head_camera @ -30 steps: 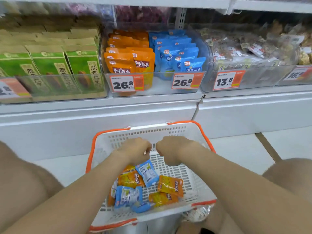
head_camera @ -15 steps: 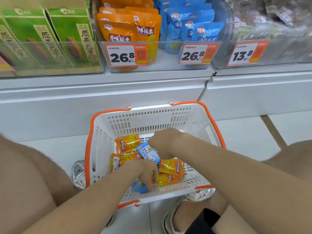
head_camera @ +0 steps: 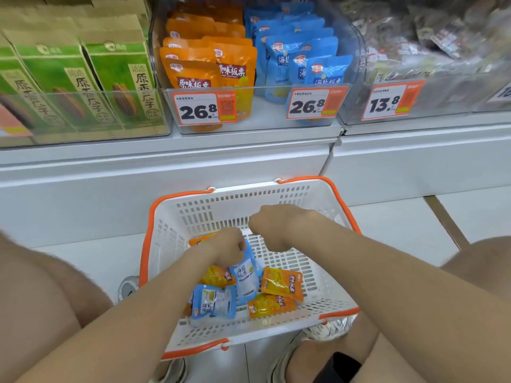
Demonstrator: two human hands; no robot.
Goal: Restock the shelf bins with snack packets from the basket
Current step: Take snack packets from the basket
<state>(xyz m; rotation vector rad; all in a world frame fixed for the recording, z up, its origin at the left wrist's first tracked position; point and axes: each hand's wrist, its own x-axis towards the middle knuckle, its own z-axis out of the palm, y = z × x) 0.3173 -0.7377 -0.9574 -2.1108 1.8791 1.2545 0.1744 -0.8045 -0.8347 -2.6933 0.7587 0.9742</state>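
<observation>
The left hand [head_camera: 229,246] pinches the top of a blue snack packet [head_camera: 245,280] inside the white basket [head_camera: 276,194], which stands on the floor below the shelf bins [head_camera: 262,120]. The right hand [head_camera: 272,226] hovers beside it with its fingers curled under; whether it holds anything cannot be seen. Orange packets [head_camera: 282,283] lie on the basket bottom.

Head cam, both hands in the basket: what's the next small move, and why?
Probably lift the left hand clear of the basket: it pinches a blue packet by its top, and the matching blue pouches stand in the shelf bin above. The right hand is curled; whether it holds anything is unclear.
</observation>
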